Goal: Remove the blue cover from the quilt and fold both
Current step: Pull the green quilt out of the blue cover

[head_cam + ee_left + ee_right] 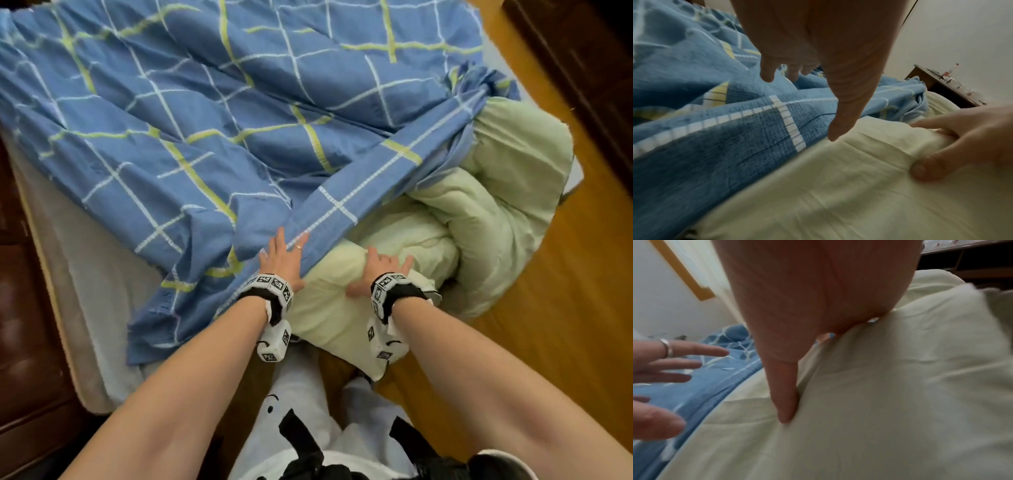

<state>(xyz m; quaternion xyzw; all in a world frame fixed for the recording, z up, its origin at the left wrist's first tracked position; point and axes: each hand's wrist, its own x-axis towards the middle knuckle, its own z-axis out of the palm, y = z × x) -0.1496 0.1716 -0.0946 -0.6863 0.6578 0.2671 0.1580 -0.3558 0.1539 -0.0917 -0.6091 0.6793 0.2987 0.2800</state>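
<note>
The blue checked cover (191, 113) lies spread and wrinkled over the bed. The pale green quilt (486, 192) is bunched up at the bed's near right corner, partly hanging over the edge. My left hand (286, 251) rests with straight, spread fingers on the cover's banded edge (748, 129), right where it meets the quilt (838, 186). My right hand (382, 269) grips a ridge of the quilt (900, 386). Its thumb presses into the fabric, and its fingers curl over the fold, hidden in the right wrist view.
A grey mattress sheet (102, 274) shows at the bed's left side. Wooden floor (565, 308) runs along the right. Dark wooden furniture stands at the left (20, 342) and at the far right (599, 68). A dark bedside cabinet (941, 87) stands against the wall.
</note>
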